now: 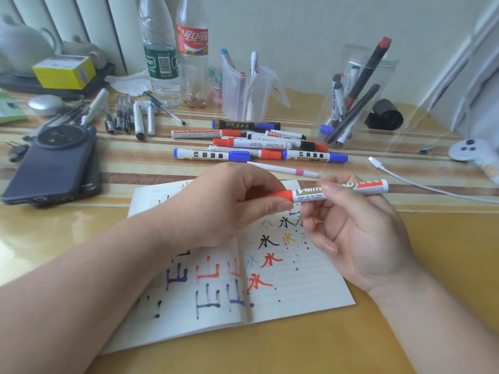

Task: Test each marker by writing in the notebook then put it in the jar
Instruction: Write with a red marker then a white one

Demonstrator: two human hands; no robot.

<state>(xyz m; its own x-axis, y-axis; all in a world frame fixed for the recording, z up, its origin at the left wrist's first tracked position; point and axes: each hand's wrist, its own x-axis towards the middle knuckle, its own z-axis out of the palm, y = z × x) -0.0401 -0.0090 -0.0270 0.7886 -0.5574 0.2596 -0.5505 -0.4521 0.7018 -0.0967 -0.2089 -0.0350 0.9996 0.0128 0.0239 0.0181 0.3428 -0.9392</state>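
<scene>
Marker point(307, 194) with red cap, held level just above open notebook point(302, 282) on table point(432, 252). Left grip point(224, 206) curled round the red cap, right grip point(359, 230) pinching the white barrel. Jar point(378, 76) at back right, pens inside; loose pile of markers point(256, 144) beside it.

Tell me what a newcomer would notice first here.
Mid-frame, the left hand and right hand hold a red marker above the open notebook full of coloured characters. Behind it lies a heap of markers, with the clear jar at back right.
</scene>
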